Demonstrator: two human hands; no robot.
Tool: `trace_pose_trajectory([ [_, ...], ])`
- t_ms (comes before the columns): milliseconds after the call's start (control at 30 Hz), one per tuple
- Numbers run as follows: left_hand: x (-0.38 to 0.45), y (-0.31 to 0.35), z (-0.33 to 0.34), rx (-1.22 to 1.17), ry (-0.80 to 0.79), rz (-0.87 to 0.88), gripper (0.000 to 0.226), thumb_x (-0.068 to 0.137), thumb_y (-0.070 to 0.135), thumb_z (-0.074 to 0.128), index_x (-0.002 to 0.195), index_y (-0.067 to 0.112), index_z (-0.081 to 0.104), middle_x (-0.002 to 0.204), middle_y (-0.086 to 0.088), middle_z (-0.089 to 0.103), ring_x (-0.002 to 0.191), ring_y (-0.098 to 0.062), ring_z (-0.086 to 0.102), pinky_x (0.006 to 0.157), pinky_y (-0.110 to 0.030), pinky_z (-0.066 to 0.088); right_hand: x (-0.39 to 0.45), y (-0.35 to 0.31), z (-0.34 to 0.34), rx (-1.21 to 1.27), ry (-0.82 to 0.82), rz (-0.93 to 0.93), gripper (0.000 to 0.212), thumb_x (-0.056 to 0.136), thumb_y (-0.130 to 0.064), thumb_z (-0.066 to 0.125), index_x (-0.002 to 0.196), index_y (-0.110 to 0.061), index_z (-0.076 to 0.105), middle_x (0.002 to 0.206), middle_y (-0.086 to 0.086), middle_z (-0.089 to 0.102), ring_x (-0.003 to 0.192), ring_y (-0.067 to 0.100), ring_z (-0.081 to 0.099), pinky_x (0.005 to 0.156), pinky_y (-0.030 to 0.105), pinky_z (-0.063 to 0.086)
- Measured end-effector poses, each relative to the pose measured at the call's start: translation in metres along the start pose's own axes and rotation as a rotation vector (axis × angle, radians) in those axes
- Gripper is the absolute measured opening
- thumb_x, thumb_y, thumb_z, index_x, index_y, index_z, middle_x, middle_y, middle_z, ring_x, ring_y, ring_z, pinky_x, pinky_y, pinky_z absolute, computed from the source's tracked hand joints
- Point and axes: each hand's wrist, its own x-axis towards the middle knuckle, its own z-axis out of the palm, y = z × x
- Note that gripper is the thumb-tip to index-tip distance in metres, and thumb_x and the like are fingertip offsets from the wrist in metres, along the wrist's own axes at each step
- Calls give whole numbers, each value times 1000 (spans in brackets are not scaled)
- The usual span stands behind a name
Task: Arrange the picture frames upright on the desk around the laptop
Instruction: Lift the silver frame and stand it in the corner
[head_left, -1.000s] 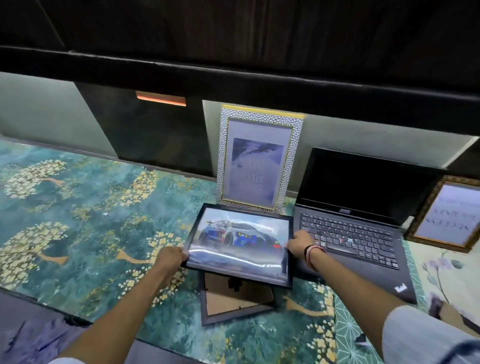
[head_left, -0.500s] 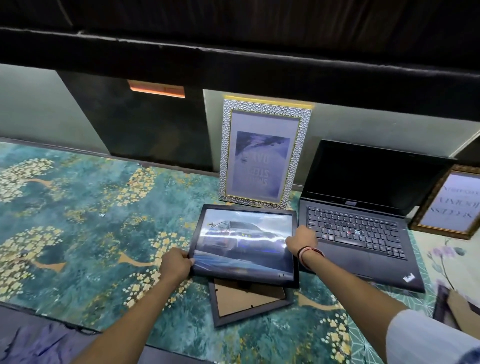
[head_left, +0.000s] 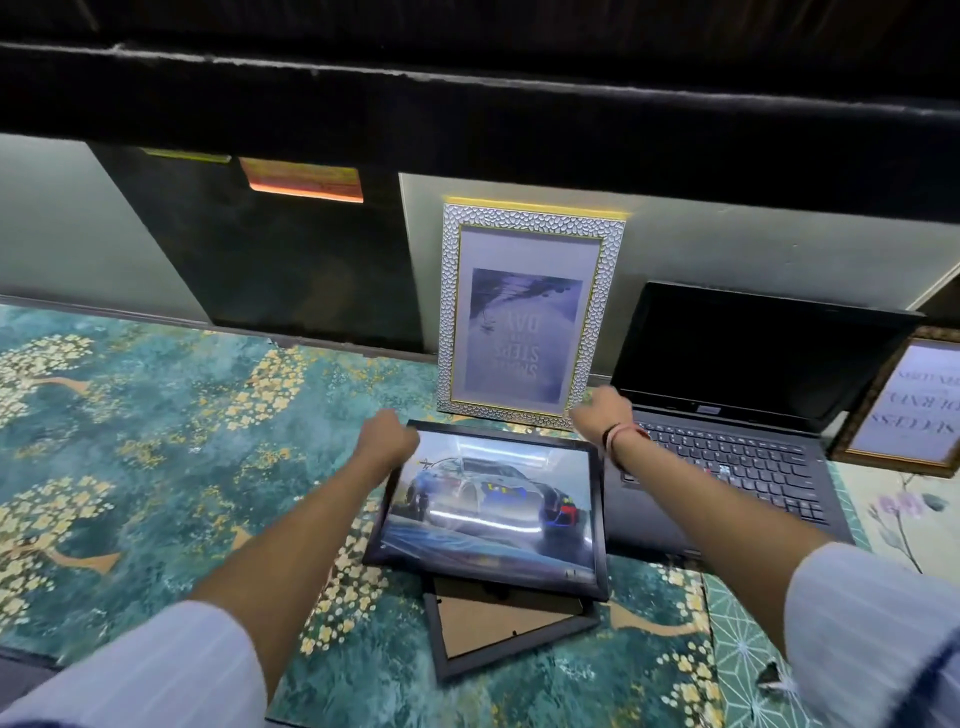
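A black-framed car picture lies tilted on the desk, its near edge resting on another black frame that lies face down. My left hand grips its far left corner. My right hand is closed at its far right corner, fingers hidden, just in front of the silver pebbled frame that stands upright against the back wall. The open black laptop sits to the right. A gold-framed text picture stands upright right of the laptop.
The desk is covered by a teal mat with gold trees, which stretches far to the left. A dark shelf overhangs the back wall. A floral mat lies at the right edge.
Both hands slid from the car frame's sides up to its far corners. The frame has shifted a little toward the silver frame and tilted.
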Motion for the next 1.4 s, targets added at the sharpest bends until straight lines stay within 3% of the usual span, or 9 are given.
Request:
trace_pose_trajectory([
  [233, 39, 101, -11, -567, -124, 140, 70, 93, -8, 51, 157, 4, 29, 156, -11, 43, 145, -34, 42, 109, -37, 37, 49, -46, -25, 358, 52, -9, 50, 91, -17, 52, 136, 1, 39, 128, 20, 55, 112, 35, 58, 89, 37, 46],
  [367, 53, 117, -7, -617, -159, 218, 51, 88, -15, 49, 131, 11, 57, 129, -10, 66, 123, -31, 62, 91, -35, 49, 71, -39, -25, 556, 39, 40, 33, 89, -20, 53, 118, -4, 53, 97, 9, 52, 84, 25, 50, 92, 48, 53],
  [467, 53, 110, -9, -620, -120, 183, 46, 90, -14, 51, 132, 7, 56, 134, -5, 64, 123, -25, 59, 96, -33, 45, 77, -29, -26, 618, 34, 52, 19, 83, -32, 56, 93, -15, 56, 78, 3, 45, 61, 18, 39, 66, 35, 45],
  [567, 56, 96, -11, -611, -96, 196, 51, 92, -6, 57, 141, 7, 51, 145, -8, 58, 129, -25, 56, 110, -38, 43, 65, -24, -37, 593, 69, 21, 16, 83, -39, 56, 86, -25, 51, 87, 4, 53, 68, 22, 48, 61, 34, 46],
  [733, 16, 83, -29, -719, -40, 294, 17, 96, 5, 65, 113, 7, 62, 99, -3, 67, 90, -17, 59, 75, -23, 48, 21, -18, -74, 530, 145, -137, 3, 94, -29, 60, 93, -29, 57, 87, 3, 65, 81, 25, 64, 75, 51, 62],
  [900, -37, 80, -40, -859, -117, 339, 10, 95, 5, 68, 99, 12, 62, 77, 2, 65, 70, -13, 57, 68, -25, 48, -16, -3, -110, 480, 171, -324, 6, 93, -24, 65, 98, -25, 65, 76, -1, 63, 72, 14, 55, 71, 35, 48],
  [1067, -93, 74, -26, -999, -390, 269, 9, 91, 9, 71, 99, 12, 70, 94, -7, 75, 87, -25, 70, 89, -42, 59, -61, 16, -160, 417, 84, -442, 14, 100, -16, 57, 113, -13, 63, 73, 5, 50, 68, 14, 45, 59, 20, 42],
  [1200, -121, 72, -15, -1110, -475, 303, 16, 91, 22, 66, 98, 13, 78, 94, -4, 78, 85, -24, 73, 83, -44, 59, -87, 44, -203, 310, -54, -532, 19, 99, -10, 56, 115, -4, 65, 80, 10, 53, 75, 19, 42, 65, 27, 40],
  [1400, -179, 113, 13, -616, -699, 494, 53, 78, 54, 79, 110, 11, 79, 109, -9, 76, 95, -20, 71, 87, -35, 54, -122, 92, -267, 237, -285, -489, 34, 85, 6, 50, 114, -4, 64, 84, 9, 59, 81, 19, 51, 76, 29, 44],
])
